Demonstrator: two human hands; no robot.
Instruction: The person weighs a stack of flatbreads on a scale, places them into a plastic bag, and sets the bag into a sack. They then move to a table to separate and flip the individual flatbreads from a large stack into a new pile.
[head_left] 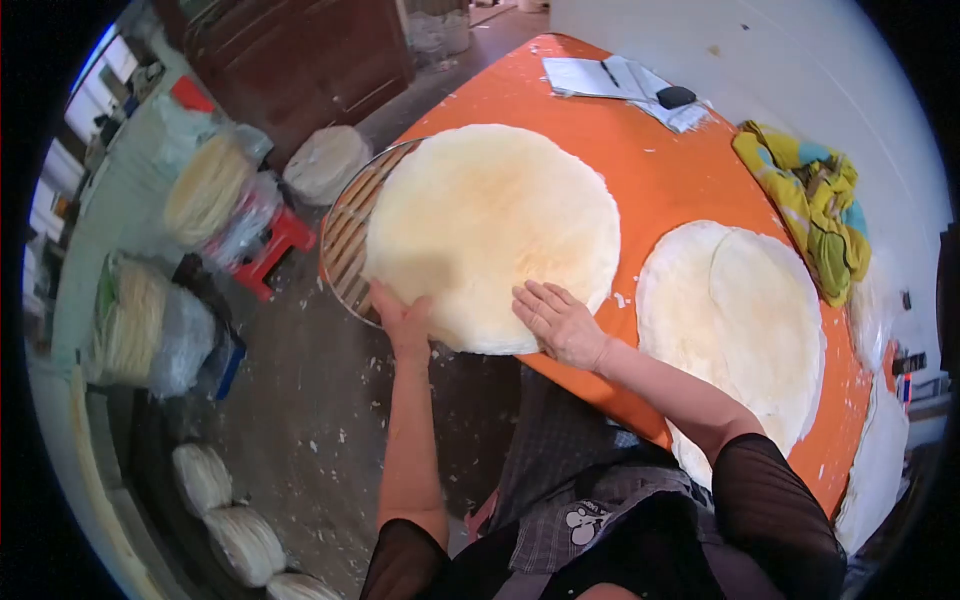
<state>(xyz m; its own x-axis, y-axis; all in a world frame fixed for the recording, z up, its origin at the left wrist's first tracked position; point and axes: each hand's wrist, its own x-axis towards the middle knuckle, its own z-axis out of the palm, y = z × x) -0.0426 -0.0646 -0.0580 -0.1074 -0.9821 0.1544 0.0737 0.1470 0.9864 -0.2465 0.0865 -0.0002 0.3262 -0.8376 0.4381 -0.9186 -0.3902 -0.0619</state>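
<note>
A big round stack of thin, pale flatbread sheets (490, 220) rests partly on a slatted round tray (350, 235) and partly over the orange table. My right hand (562, 325) lies flat on its top near the close edge, fingers stretched out. At the near-left edge my left hand (402, 322) touches the stack with its thumb and fingers spread apart. Some of the left fingertips are hard to see against the rim. To the right, more pale sheets (765, 310) overlap on the table, one partly covering another.
The orange table (640, 170) carries papers (590, 78), a dark object (676, 97) and a yellow patterned cloth (815, 200). On the left, bagged stacks (135, 320) and a red stool (270, 250) stand on the floor. Round bundles (245, 545) lie lower left.
</note>
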